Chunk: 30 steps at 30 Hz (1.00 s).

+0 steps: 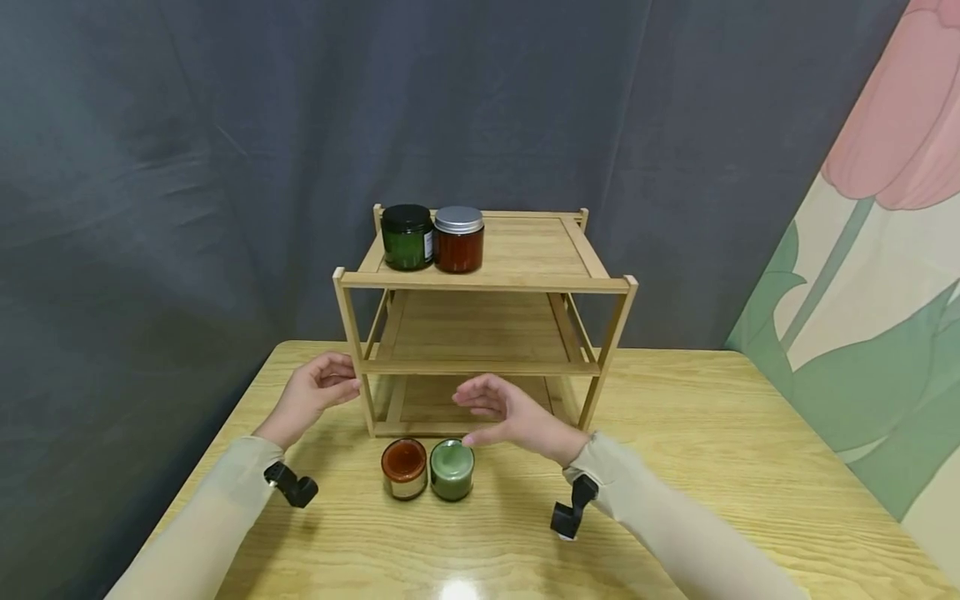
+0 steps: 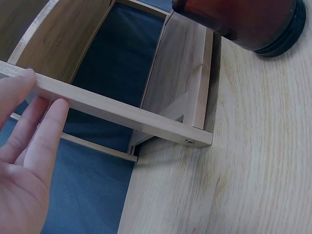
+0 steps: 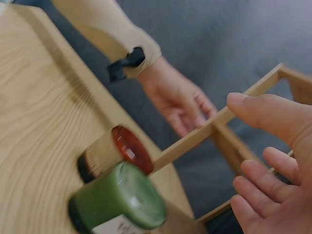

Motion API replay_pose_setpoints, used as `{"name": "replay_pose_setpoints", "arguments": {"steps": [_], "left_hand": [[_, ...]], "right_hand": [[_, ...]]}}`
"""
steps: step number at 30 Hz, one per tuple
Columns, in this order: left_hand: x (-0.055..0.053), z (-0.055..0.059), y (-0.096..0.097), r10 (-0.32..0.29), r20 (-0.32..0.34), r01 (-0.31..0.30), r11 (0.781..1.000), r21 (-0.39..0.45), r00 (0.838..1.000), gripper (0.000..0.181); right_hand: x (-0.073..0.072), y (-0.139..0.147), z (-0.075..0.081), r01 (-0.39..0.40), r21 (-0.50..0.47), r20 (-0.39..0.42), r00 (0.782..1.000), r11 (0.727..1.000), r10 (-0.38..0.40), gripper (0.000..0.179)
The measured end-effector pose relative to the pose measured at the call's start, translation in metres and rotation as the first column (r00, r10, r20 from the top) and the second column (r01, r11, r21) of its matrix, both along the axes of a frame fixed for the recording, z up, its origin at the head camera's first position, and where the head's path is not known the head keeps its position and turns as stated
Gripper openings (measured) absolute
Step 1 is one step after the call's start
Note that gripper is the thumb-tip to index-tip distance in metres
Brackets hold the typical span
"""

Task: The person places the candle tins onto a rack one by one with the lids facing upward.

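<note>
My left hand point(image 1: 315, 393) is at the front left post point(image 2: 122, 109) of a wooden three-tier shelf point(image 1: 480, 367). Its fairly straight fingers and its thumb touch the post. Over the table in front of the lower shelf hovers my right hand point(image 1: 517, 417), fingers apart, nothing in its grasp. In the head view its thumb tip overlaps the rim of a green glass jar point(image 1: 452, 471); contact cannot be told. Beside that jar stands an amber glass jar point(image 1: 404, 469) with a pale label. Both jars sit upside down, black lids point(image 3: 87, 169) against the table.
On the top tier, at the left, a green jar with a black lid point(image 1: 407, 242) and an amber jar with a silver lid point(image 1: 459, 242) stand side by side. Dark curtain point(image 1: 487, 100) hangs behind the wooden table point(image 1: 675, 433). A tulip-print panel point(image 1: 862, 275) is at the right.
</note>
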<state>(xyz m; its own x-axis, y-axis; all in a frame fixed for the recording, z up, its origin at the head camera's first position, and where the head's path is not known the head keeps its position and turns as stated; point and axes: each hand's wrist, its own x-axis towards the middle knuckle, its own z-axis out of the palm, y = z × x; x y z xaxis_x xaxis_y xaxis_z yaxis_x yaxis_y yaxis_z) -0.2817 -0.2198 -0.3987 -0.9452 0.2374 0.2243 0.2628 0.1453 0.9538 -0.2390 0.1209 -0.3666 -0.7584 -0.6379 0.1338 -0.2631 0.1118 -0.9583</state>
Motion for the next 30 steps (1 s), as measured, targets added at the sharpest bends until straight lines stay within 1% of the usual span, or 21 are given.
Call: {"name": "replay_pose_setpoints", "arguments": {"steps": [6, 9, 12, 14, 18, 30], "left_hand": [[0.001, 0.001, 0.001, -0.002, 0.008, 0.002, 1.000, -0.003, 1.000, 0.041], [0.002, 0.001, 0.001, 0.004, 0.008, -0.004, 1.000, -0.010, 1.000, 0.041], [0.002, 0.001, 0.001, 0.009, 0.008, -0.008, 1.000, -0.014, 1.000, 0.041], [0.003, 0.001, 0.001, 0.010, 0.009, -0.010, 1.000, -0.014, 1.000, 0.041], [0.003, 0.002, 0.001, 0.012, 0.008, -0.012, 1.000, -0.011, 1.000, 0.041], [0.002, 0.003, 0.001, 0.011, 0.014, -0.011, 1.000, -0.007, 1.000, 0.041]], "right_hand": [[-0.008, 0.001, -0.022, 0.005, 0.055, 0.028, 1.000, 0.998, -0.006, 0.067], [-0.011, 0.001, -0.029, 0.008, 0.055, 0.032, 0.999, 0.998, -0.010, 0.067], [-0.014, 0.000, -0.034, -0.002, 0.063, 0.023, 1.000, 0.998, 0.000, 0.068], [-0.015, -0.001, -0.038, -0.009, 0.071, 0.032, 0.999, 0.997, 0.006, 0.070], [-0.015, -0.003, -0.042, -0.014, 0.105, 0.055, 0.998, 0.994, 0.009, 0.074], [-0.012, -0.007, -0.049, -0.038, 0.153, 0.054, 0.998, 0.987, 0.030, 0.078]]}}
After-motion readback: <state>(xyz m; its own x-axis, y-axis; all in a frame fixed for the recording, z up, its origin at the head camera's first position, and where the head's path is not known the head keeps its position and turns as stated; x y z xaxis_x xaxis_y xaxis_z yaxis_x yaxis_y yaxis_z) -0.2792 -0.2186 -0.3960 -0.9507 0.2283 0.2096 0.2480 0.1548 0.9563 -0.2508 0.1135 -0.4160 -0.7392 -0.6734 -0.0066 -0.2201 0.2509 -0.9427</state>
